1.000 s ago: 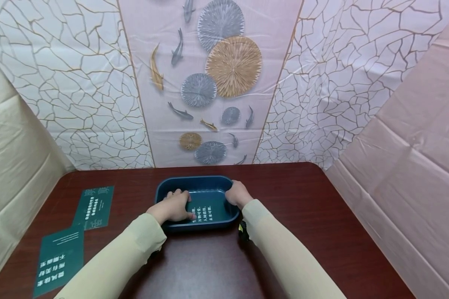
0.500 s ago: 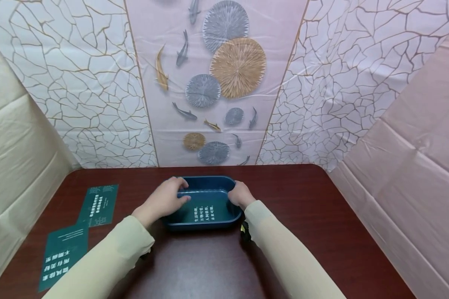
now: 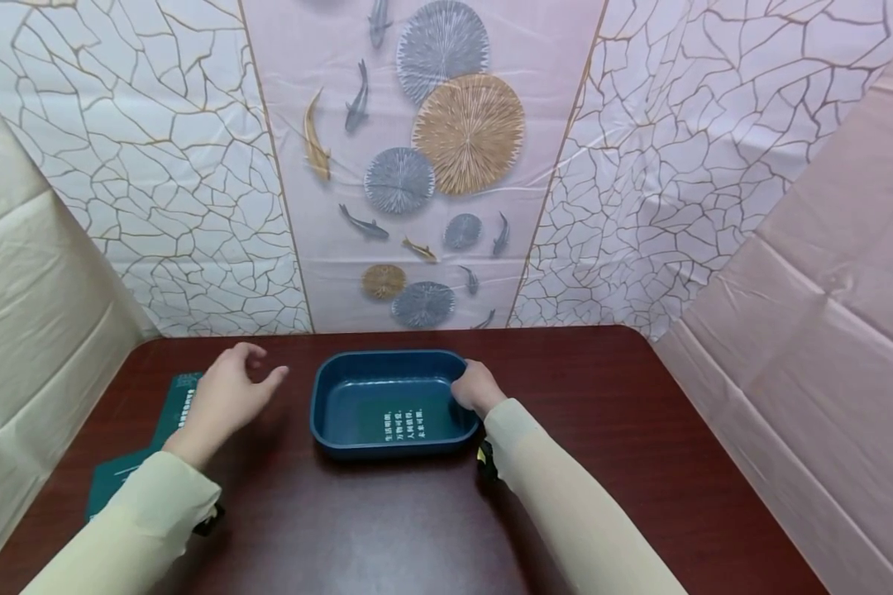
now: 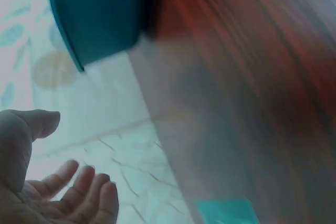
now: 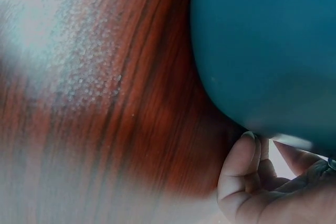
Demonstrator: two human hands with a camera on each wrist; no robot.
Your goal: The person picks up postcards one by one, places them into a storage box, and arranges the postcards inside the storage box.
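Observation:
A dark teal rectangular tray (image 3: 394,450) with rounded corners stands in the middle of the table. Inside it lies a green card (image 3: 405,421) with white writing. My right hand (image 3: 478,388) grips the tray's right rim, thumb inside and fingers outside; in the right wrist view those fingers (image 5: 239,163) touch the outer wall. To the left of the tray, my left hand (image 3: 226,397) hovers in the air with loosely bent fingers and nothing in them. It partly covers two more green cards, the farther card (image 3: 174,405) and the nearer card (image 3: 112,479).
The dark red wooden table (image 3: 387,529) has rounded far corners. A patterned cloth (image 3: 417,248) hangs behind it, and pale cloth walls rise on the left (image 3: 45,330) and right (image 3: 811,330).
My left hand has come out of the tray, leaving a card inside, and moved left over the cards on the table. My right hand has stayed on the rim.

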